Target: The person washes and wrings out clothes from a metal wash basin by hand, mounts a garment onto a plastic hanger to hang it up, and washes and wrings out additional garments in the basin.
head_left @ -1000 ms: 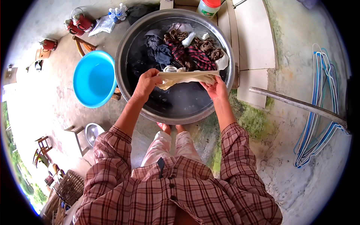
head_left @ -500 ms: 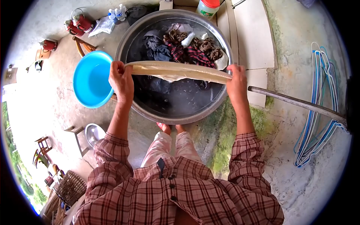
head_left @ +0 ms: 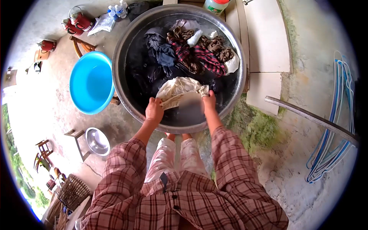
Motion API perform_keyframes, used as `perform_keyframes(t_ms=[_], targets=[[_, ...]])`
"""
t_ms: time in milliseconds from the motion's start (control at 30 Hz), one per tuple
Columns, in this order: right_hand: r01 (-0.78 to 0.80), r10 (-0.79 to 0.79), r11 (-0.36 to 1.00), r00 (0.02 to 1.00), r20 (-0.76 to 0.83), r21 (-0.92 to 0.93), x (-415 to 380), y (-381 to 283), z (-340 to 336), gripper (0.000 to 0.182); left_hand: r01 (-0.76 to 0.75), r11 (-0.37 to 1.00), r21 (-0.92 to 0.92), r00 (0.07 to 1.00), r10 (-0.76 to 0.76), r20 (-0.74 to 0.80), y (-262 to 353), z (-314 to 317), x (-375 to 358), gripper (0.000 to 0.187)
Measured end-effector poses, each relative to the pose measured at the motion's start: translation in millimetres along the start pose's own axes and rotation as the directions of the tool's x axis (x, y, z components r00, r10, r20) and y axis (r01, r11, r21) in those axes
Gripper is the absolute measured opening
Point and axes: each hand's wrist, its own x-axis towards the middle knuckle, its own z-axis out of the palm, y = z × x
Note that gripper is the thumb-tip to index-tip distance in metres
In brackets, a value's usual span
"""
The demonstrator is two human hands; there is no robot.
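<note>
A cream cloth [head_left: 179, 89] is bunched in an arch low over the dark water in a large round metal tub [head_left: 122, 100]. My left hand [head_left: 154, 111] is closed on its left end, near the tub's front edge. At the right end, my right hand [head_left: 209, 102] pinches the same cloth. Beyond it in the tub lie wet garments: a dark grey-blue one [head_left: 165, 54], a red and black checked one [head_left: 209, 60] and brown ones [head_left: 217, 48]. A blurred patch hides part of the water between my hands.
Left of the tub stands a blue basin [head_left: 92, 83], with a small metal bowl [head_left: 98, 141] below it. A metal pole [head_left: 312, 119] juts in from the right, near several hangers [head_left: 332, 126]. Behind the tub is a red-lidded jar [head_left: 215, 6].
My hands have come closer together and moved down towards the near side of the tub. The cream cloth, stretched wide across the tub before, is now slack and bunched.
</note>
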Motion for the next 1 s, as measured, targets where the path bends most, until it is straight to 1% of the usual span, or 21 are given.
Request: perform_keyframes(t_ms=[33, 67, 100, 167, 300, 367, 400, 433, 467, 500, 533, 567, 600, 700, 733, 767, 800, 833, 900, 967, 1000], targets=[[0.221, -0.239, 0.968, 0.955, -0.177, -0.115, 4.3, 28.8, 20.8, 0.026, 0.006, 0.997, 0.074, 0.999, -0.009, 0.035, -2.1, 11.0, 0.8, 0.021], [0.259, -0.282, 0.955, 0.946, -0.162, -0.147, -4.9, 34.8, 33.7, 0.033, -0.015, 0.993, 0.114, 0.997, 0.006, 0.079, -4.3, 20.7, 0.9, 0.022], [0.18, -0.224, 0.95, 0.962, -0.157, -0.257, -25.0, 15.8, 40.8, 0.042, -0.007, 0.985, 0.174, 0.992, -0.015, 0.126, -3.1, 27.2, 2.6, 0.022], [0.234, -0.212, 0.93, 0.972, 0.105, -0.283, -32.5, 17.0, 41.8, 0.036, -0.007, 0.958, 0.287, 0.975, -0.058, 0.217, 1.0, 36.9, 7.0, 0.022], [0.377, -0.228, 0.702, 0.923, 0.311, -0.604, -15.7, 10.0, 16.7, 0.032, -0.114, 0.895, 0.432, 0.864, -0.126, 0.488, -4.8, 34.0, 29.8, 0.025], [0.448, -0.203, 0.542, 0.891, 0.406, -0.712, -0.8, 3.0, -5.8, 0.029, -0.004, 0.891, 0.453, 0.899, -0.195, 0.391, 2.8, 13.5, 36.0, 0.032], [0.483, -0.184, 0.452, 0.873, 0.452, -0.75, 6.3, -1.6, -17.1, 0.028, -0.13, 0.901, 0.414, 0.859, -0.106, 0.501, -15.0, 16.5, 50.9, 0.031], [0.514, -0.354, 0.434, 0.853, 0.385, -0.74, 25.4, 16.6, -23.9, 0.017, -0.252, 0.898, 0.362, 0.8, -0.017, 0.599, -39.3, 13.9, 63.8, 0.03], [0.208, -0.094, 0.848, 0.964, 0.248, -0.487, 24.4, 3.2, -36.0, 0.018, -0.229, 0.922, 0.312, 0.823, 0.012, 0.567, -42.2, -12.3, 63.5, 0.025], [-0.198, 0.217, 0.975, 0.949, 0.229, -0.103, 19.3, -17.6, -49.5, 0.019, -0.086, 0.971, 0.221, 0.913, -0.012, 0.408, -40.2, -29.1, 55.8, 0.021], [-0.316, 0.263, 0.93, 0.929, 0.261, 0.187, 6.5, -40.7, -62.0, 0.019, 0.017, 0.997, 0.08, 0.971, -0.036, 0.235, -37.5, -46.3, 48.0, 0.019], [-0.41, 0.292, 0.79, 0.905, 0.309, 0.455, -7.7, -61.7, -73.5, 0.019, 0.151, 0.988, -0.042, 0.987, -0.149, 0.055, -20.2, -72.3, 38.0, 0.02], [-0.42, 0.275, 0.726, 0.903, 0.33, 0.545, -18.7, -75.9, -83.0, 0.019, 0.104, 0.991, -0.079, 0.993, -0.108, -0.045, -4.4, -95.0, 28.2, 0.022], [-0.192, 0.154, 0.87, 0.981, 0.118, 0.455, -40.6, -111.2, -99.1, 0.019, -0.04, 0.987, -0.153, 0.959, -0.005, -0.284, 29.1, -141.6, 7.5, 0.017], [-0.017, -0.018, 0.928, 0.996, 0.09, 0.372, -48.0, -130.2, -104.5, 0.023, -0.097, 0.979, -0.178, 0.932, 0.027, -0.362, 40.9, -155.4, 3.1, 0.011], [0.163, -0.192, 0.945, 0.978, 0.078, 0.283, -56.4, -153.5, -110.1, 0.028, -0.155, 0.968, -0.199, 0.897, 0.054, -0.438, 54.6, -168.5, -1.2, 0.005], [0.224, -0.263, 0.939, 0.957, 0.121, 0.262, -67.2, -181.7, -116.0, 0.032, -0.222, 0.957, -0.189, 0.855, 0.098, -0.51, 65.8, -179.3, -2.9, 0.006], [0.257, -0.28, 0.955, 0.946, 0.166, 0.145, -86.5, -221.0, -121.7, 0.033, -0.287, 0.942, -0.174, 0.803, 0.138, -0.58, 76.8, -189.6, -3.8, 0.013], [0.456, -0.455, 0.89, 0.884, 0.113, 0.014, -97.6, -250.9, -125.8, 0.032, -0.383, 0.905, -0.185, 0.766, 0.199, -0.611, 93.1, -207.1, -9.5, 0.018], [0.718, -0.75, 0.615, 0.66, 0.04, -0.325, -114.8, -279.2, -126.8, 0.028, -0.5, 0.854, -0.141, 0.725, 0.324, -0.608, 96.6, -216.4, -18.1, 0.018], [0.758, -0.788, 0.578, 0.615, 0.036, -0.302, -118.8, -286.4, -127.8, 0.026, -0.419, 0.878, -0.232, 0.779, 0.216, -0.588, 104.5, -219.3, -26.0, 0.017]])
